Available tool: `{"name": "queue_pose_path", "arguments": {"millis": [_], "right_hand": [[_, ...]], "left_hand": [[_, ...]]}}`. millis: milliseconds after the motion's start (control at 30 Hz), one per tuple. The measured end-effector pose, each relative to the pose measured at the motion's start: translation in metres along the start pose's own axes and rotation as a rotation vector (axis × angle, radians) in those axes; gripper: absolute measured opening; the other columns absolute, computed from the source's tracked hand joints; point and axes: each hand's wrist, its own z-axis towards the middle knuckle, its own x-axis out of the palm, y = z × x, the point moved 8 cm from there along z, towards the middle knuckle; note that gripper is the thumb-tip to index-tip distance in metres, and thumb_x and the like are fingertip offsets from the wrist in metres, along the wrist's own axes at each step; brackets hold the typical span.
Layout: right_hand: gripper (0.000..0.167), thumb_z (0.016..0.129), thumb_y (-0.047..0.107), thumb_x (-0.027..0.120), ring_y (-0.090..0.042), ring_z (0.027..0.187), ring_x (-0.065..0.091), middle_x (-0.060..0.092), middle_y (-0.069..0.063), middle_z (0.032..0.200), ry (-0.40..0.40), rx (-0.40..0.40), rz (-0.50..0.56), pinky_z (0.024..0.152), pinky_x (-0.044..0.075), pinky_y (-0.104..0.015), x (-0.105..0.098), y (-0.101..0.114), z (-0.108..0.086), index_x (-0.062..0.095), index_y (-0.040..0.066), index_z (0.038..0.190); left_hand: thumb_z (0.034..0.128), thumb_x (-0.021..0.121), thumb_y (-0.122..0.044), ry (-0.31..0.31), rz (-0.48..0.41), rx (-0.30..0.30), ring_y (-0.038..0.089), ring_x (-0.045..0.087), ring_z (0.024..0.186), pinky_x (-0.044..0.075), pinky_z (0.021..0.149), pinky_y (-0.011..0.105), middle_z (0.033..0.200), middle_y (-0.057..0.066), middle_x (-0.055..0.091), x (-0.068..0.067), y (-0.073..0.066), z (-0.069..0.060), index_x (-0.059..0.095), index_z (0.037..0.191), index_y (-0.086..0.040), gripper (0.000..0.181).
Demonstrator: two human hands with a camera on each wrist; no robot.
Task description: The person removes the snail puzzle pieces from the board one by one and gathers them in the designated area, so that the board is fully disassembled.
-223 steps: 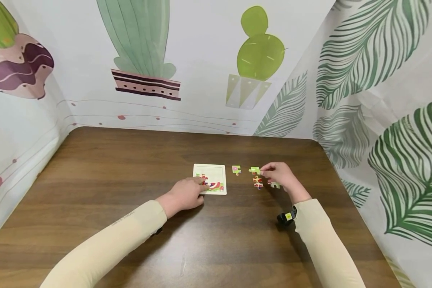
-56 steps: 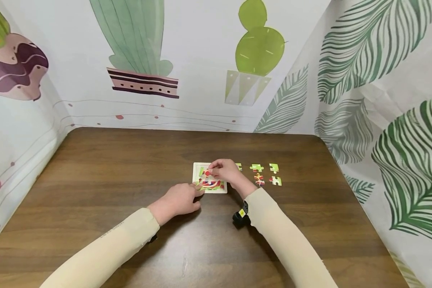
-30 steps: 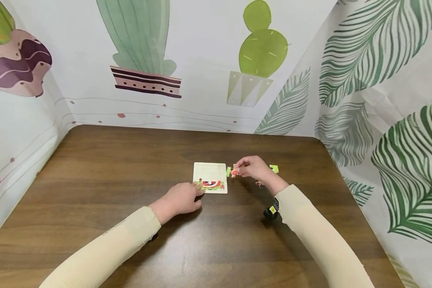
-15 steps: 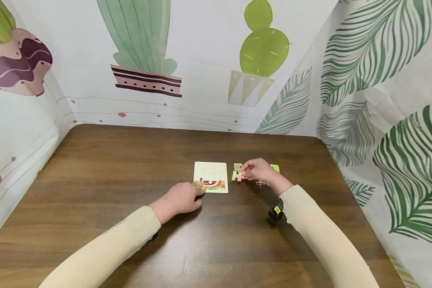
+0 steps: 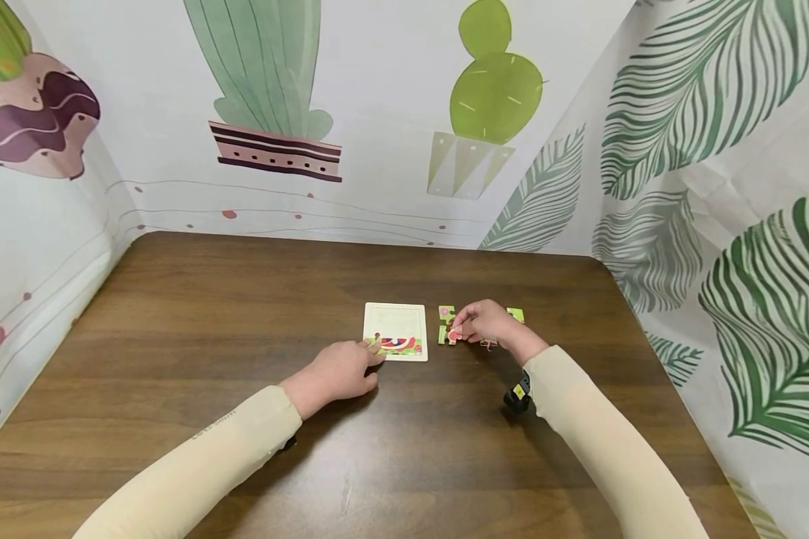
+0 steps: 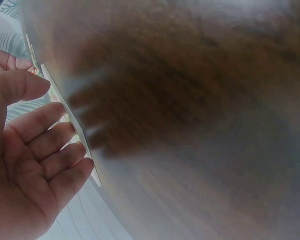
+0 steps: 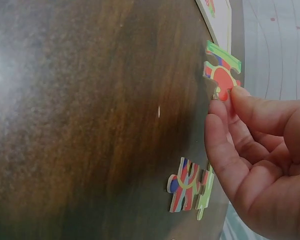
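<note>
Fingertips of my left hand (image 5: 337, 373) rest on the lower left corner of the cream puzzle tray (image 5: 398, 320), fingers nearly straight. Along the tray's bottom, fitted pieces (image 5: 399, 345) form a red, white and green strip; its upper part is bare board. To the right of the tray, my right hand (image 5: 492, 326) pinches a puzzle piece (image 7: 222, 75) with a green edge and red shape between thumb and fingertips. The piece is low over the table or touching it; I cannot tell which. A flower-patterned piece (image 5: 446, 311) lies just beyond it.
Beneath and behind the right hand lie more pieces, partly hidden: a striped piece (image 7: 182, 185), a green-edged one (image 7: 205, 192), and a light green one (image 5: 516, 314). The brown wooden table (image 5: 243, 299) ends at a patterned wall cloth (image 5: 377, 150).
My right hand took the red-and-green piece from over the tray to its right, then lowered it slightly toward me beside the flower piece. The left hand stays on the tray.
</note>
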Motion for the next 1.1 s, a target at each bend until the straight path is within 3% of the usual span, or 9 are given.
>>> {"name": "queue_pose_path", "arguments": {"millis": [600, 900, 1100], "right_hand": [[0.017, 0.096, 0.0, 0.062, -0.01, 0.073, 0.061, 0.069, -0.003, 0.08, 0.014, 0.016, -0.032, 0.07, 0.058, -0.023, -0.0038, -0.0045, 0.0001, 0.07, -0.011, 0.106], [0.017, 0.095, 0.002, 0.065, -0.009, 0.068, 0.06, 0.069, -0.003, 0.076, -0.038, 0.021, -0.127, 0.065, 0.057, -0.022, -0.0036, -0.0009, 0.0024, 0.074, -0.009, 0.103], [0.016, 0.095, 0.004, 0.066, -0.009, 0.068, 0.062, 0.073, -0.007, 0.08, -0.049, 0.023, -0.188, 0.068, 0.06, -0.025, -0.0045, 0.0013, 0.0039, 0.075, -0.007, 0.102]], "left_hand": [[0.0924, 0.062, -0.019, 0.008, 0.003, -0.006, 0.036, 0.06, 0.135, 0.053, 0.104, 0.053, 0.145, 0.014, 0.062, 0.0004, 0.0, 0.0006, 0.069, 0.133, -0.009, 0.043], [0.0917, 0.062, -0.019, 0.006, 0.017, -0.006, 0.039, 0.062, 0.131, 0.055, 0.099, 0.054, 0.146, 0.013, 0.062, -0.0008, -0.0008, 0.0, 0.069, 0.134, -0.01, 0.044], [0.0919, 0.062, -0.019, 0.003, 0.024, -0.003, 0.038, 0.063, 0.13, 0.055, 0.098, 0.053, 0.146, 0.013, 0.062, -0.0008, -0.0011, -0.0004, 0.069, 0.134, -0.009, 0.043]]}}
